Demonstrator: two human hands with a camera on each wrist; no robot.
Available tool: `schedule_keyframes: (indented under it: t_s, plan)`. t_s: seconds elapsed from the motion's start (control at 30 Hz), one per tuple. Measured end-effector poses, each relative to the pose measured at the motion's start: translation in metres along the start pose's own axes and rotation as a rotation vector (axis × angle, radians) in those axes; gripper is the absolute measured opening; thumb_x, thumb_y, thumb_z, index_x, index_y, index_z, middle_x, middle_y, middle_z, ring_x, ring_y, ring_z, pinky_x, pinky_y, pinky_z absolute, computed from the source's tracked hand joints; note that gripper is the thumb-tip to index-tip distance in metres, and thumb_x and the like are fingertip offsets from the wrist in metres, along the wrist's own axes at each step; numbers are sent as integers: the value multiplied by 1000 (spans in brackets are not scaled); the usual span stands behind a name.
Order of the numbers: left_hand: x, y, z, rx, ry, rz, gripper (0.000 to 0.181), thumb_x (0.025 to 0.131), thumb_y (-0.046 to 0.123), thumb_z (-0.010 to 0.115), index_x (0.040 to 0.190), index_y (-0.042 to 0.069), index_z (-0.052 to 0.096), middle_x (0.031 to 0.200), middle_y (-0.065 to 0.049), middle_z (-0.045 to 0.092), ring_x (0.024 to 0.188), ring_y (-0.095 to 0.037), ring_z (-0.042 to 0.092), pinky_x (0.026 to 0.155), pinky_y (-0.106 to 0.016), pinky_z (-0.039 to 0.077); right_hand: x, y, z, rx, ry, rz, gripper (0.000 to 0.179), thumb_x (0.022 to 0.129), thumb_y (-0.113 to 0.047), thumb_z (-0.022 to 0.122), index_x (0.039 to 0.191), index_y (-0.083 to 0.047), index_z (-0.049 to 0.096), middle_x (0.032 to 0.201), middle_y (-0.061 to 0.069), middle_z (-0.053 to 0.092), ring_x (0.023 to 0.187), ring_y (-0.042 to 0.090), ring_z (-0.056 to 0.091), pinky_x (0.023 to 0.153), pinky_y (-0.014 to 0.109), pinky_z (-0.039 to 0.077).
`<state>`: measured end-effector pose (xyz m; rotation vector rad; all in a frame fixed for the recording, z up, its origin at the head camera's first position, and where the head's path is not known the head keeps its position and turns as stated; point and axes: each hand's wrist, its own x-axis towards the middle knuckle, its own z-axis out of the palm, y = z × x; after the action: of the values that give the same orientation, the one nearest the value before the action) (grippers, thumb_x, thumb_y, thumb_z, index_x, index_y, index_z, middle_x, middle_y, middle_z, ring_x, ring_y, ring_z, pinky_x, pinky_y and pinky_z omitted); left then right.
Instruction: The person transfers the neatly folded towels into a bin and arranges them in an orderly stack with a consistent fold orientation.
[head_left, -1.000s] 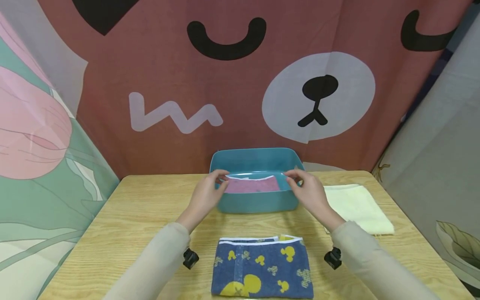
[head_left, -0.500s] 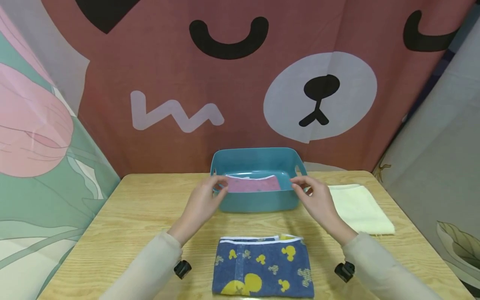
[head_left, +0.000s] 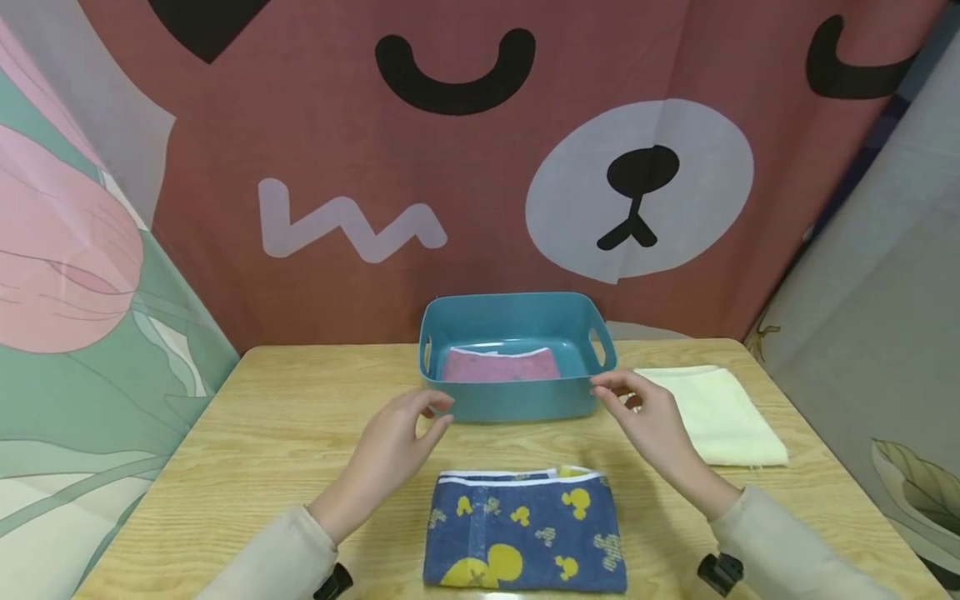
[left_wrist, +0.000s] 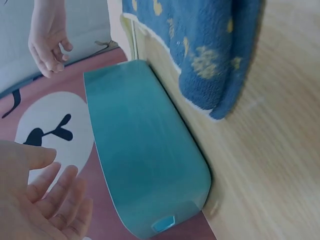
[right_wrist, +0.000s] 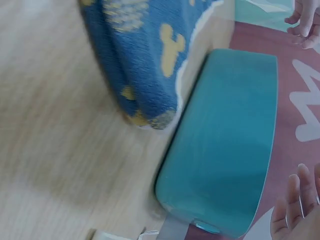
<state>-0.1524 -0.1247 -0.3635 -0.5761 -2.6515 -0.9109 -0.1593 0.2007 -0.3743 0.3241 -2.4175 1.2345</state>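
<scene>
My left hand [head_left: 397, 437] hovers in front of the left end of a teal plastic basket [head_left: 517, 402], fingers loosely bent and holding nothing. At the basket's front right corner is my right hand [head_left: 648, 421], also without anything in its fingers. Inside the basket lies a folded pink cloth [head_left: 501, 367] with a white edge, its lower part hidden by the front wall. Between my forearms, nearer to me, a folded navy towel [head_left: 525, 533] with yellow mouse-head shapes lies flat. The left wrist view shows the left hand [left_wrist: 47, 200] with its fingers spread beside the basket [left_wrist: 145, 145].
A folded pale yellow cloth [head_left: 723, 417] lies on the wooden table [head_left: 300, 433], right of the basket and partly behind my right hand. A reddish-brown curtain [head_left: 337, 292] with a bear face hangs right behind the basket. More printed curtains flank the table on both sides.
Both hands have drawn back from the basket toward me and farther apart, the left one lower. The pink cloth stays in the basket; the navy towel and yellow cloth have not moved.
</scene>
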Motion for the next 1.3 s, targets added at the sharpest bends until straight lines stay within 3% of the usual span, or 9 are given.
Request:
schedule_keyframes:
  t_s: [0.37,0.63,1.03,1.3]
  plan:
    - [-29,0,3,50,-77,-68,17,91,19,74,108,18,71,101,8,69,89,-12,62,75,-34,52,-24,5,-6,-29,-46,9,10,94,-12,69,103,-11,73,91,-4,70,79,5,60,68,21,48]
    - [-45,-5,7,76,-106,-78,17,90,21,75,106,19,70,102,10,68,87,-8,61,72,-29,51,-39,6,-10,-39,-67,48,8,94,-12,70,101,-13,73,89,-5,71,79,6,61,67,23,49]
    - [-67,-8,7,-3,-184,-141,18,91,21,73,108,16,70,103,11,67,88,-9,61,72,-28,50,-61,8,-7,-52,-134,131,9,92,-12,71,101,-15,72,90,-8,70,78,4,59,65,24,49]
    - [-80,-11,10,-155,-309,-234,26,92,28,71,115,15,67,110,6,66,93,-16,60,71,-31,49,-70,4,-5,64,-217,376,20,94,-16,69,111,-4,69,97,2,70,82,11,62,70,26,52]
